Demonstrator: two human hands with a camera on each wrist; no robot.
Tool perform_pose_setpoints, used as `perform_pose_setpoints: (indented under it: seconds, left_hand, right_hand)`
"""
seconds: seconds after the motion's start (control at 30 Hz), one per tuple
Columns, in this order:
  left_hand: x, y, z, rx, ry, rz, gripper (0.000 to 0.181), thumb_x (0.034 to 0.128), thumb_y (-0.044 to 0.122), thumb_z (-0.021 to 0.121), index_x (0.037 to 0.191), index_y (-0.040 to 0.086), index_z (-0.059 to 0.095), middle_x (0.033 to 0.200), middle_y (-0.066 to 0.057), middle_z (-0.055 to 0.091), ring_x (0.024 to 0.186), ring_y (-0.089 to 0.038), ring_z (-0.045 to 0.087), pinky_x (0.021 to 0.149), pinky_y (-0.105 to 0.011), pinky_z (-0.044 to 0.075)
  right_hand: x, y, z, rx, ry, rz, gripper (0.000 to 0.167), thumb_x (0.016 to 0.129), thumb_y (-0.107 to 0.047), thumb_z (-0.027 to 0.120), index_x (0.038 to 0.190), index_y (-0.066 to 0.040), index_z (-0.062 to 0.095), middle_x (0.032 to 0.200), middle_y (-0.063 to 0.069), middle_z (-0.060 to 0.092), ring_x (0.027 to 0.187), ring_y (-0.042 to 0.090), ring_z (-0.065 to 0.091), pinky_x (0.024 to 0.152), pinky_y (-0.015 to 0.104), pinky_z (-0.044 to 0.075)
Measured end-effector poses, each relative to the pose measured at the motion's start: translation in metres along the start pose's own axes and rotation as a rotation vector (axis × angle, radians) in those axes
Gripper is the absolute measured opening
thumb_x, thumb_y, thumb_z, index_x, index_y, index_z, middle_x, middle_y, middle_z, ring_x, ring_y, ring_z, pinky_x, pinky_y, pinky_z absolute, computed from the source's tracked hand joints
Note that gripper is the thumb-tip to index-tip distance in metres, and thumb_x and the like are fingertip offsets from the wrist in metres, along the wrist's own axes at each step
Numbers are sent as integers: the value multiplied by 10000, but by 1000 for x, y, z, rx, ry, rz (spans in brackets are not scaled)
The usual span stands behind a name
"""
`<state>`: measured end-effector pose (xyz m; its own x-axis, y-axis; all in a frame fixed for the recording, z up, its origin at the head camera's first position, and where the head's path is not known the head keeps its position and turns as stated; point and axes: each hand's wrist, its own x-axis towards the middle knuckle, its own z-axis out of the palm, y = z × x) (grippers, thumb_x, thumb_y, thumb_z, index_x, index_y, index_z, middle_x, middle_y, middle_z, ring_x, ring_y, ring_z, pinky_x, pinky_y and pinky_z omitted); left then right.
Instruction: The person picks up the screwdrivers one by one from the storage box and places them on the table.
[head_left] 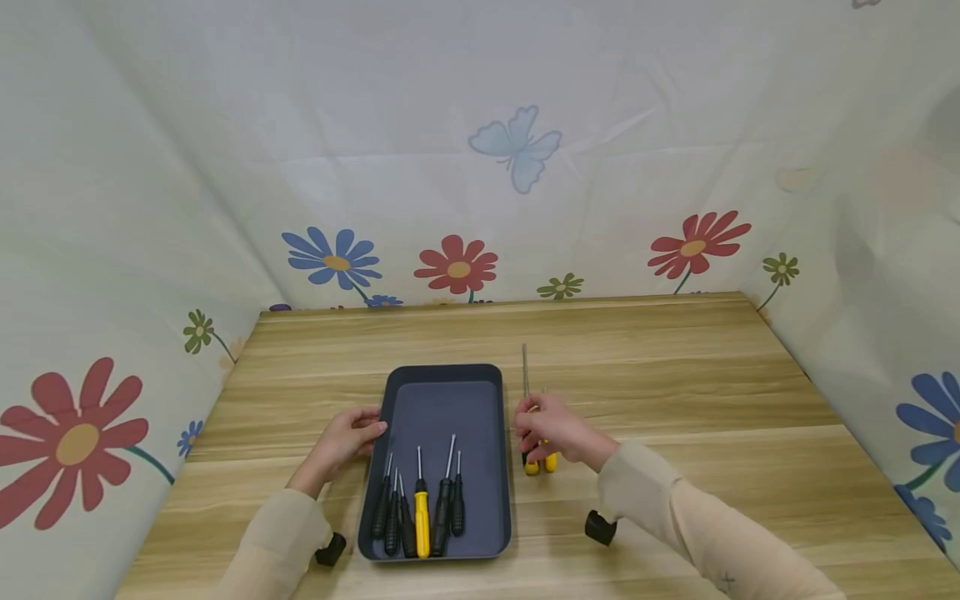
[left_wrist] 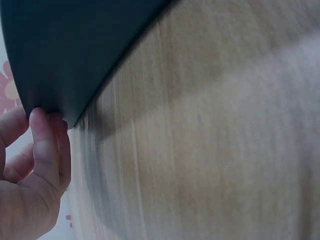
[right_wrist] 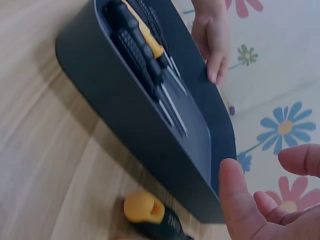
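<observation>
A dark tray (head_left: 450,408) holds several black-handled screwdrivers (head_left: 441,517) and a yellow-handled one (head_left: 422,521) at its near end. My left hand (head_left: 347,442) pinches the tray's left rim; the left wrist view shows that hand (left_wrist: 37,175) with its fingertips on the tray (left_wrist: 75,50). My right hand (head_left: 558,429) is over two screwdrivers lying right of the tray, a black-and-yellow one (head_left: 532,468) and a yellow one (head_left: 551,461). In the right wrist view, this hand (right_wrist: 270,210) has thumb and fingers apart, near the black-and-yellow handle (right_wrist: 145,207), with nothing visibly held.
The wooden table (head_left: 675,375) extends around the tray. A flowered white sheet (head_left: 450,108) hangs behind it and on both sides. Small black pieces (head_left: 600,527) are beside each wrist.
</observation>
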<state>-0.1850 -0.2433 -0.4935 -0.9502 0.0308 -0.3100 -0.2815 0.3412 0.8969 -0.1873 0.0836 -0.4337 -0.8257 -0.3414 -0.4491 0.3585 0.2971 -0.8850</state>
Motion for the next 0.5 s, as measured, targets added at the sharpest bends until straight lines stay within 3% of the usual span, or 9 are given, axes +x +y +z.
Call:
perform_pose_setpoints:
  seconds: [0.5]
  left_hand:
    - [1, 0, -1, 3, -11, 0, 474, 883, 154, 531, 1278, -63, 384, 1160, -227, 488, 889, -141, 559, 710, -286, 505]
  right_hand:
    - [-7, -3, 39, -4, -135, -13, 372, 809, -104, 585, 1103, 29, 401, 865, 124, 556, 584, 170, 553, 477, 284, 501]
